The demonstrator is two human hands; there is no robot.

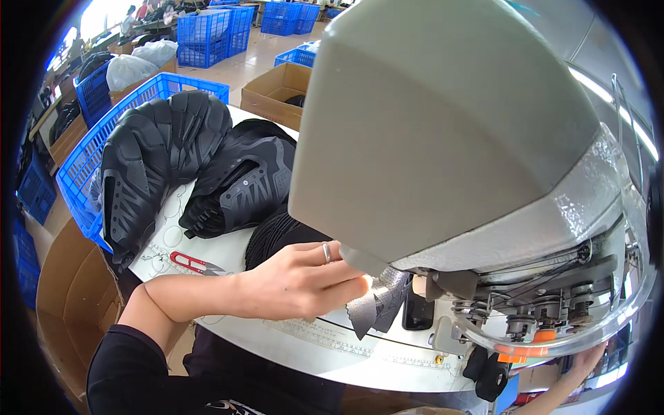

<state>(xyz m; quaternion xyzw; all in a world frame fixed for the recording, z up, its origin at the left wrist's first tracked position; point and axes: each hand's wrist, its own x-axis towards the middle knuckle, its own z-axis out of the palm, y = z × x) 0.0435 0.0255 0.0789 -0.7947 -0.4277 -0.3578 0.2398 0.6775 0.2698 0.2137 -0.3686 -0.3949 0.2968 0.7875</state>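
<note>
My left hand (297,282), with a ring on one finger, reaches in under the large grey sewing machine head (443,138). Its fingers are bent and closed at a silvery-grey textured fabric piece (379,304); some fingertips disappear behind the machine. At the far right, my right hand (589,358) shows only in part beside the machine's thread tension dials (546,311), its fingers hidden. Left of the machine lie stacked black moulded shoe uppers (252,176) and a pile of black curved pieces (280,235). Red-handled thread snips (190,261) rest near my left forearm.
A dark phone (418,311) lies on the white table (332,356), which has ruler markings. Blue crates (86,162) and a cardboard box (69,283) stand at the left. Another open box (273,86) sits behind the table. More crates (207,34) stand farther back.
</note>
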